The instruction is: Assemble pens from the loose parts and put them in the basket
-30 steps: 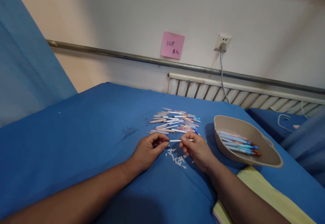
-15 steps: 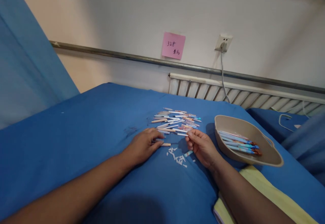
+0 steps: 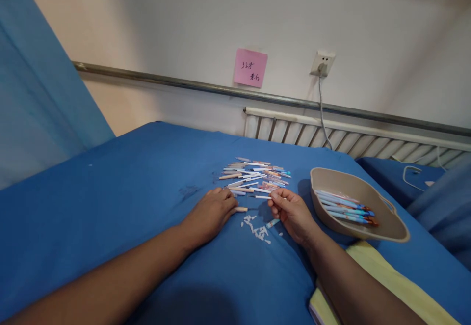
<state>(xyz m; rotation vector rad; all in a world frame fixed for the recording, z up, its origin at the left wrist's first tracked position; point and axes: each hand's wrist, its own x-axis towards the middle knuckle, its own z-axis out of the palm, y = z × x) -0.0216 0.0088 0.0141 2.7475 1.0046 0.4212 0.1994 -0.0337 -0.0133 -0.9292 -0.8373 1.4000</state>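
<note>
My right hand (image 3: 289, 212) pinches a thin white pen refill (image 3: 262, 197) between thumb and fingertips, its dark tip pointing left. My left hand (image 3: 212, 213) is closed low over the blue cloth around a peach-coloured pen barrel (image 3: 241, 209); only the barrel's right end shows past the fingers. Just beyond both hands lies a spread of pen barrels and white refills (image 3: 253, 175). Several small white plastic bits (image 3: 260, 231) are scattered nearer to me. A short light-blue pen piece (image 3: 273, 223) lies beside my right hand.
To the right stands a beige basket (image 3: 399, 228) holding several blue pens (image 3: 346, 208). A yellow cloth (image 3: 386, 276) lies under my right forearm. Blue cloth (image 3: 121, 187) covers the table. Behind it are a radiator (image 3: 287, 127), a pipe and a plugged-in socket (image 3: 323, 64).
My left fingers have closed further over the peach barrel, hiding more of it. The refill in my right hand has shifted slightly left and down.
</note>
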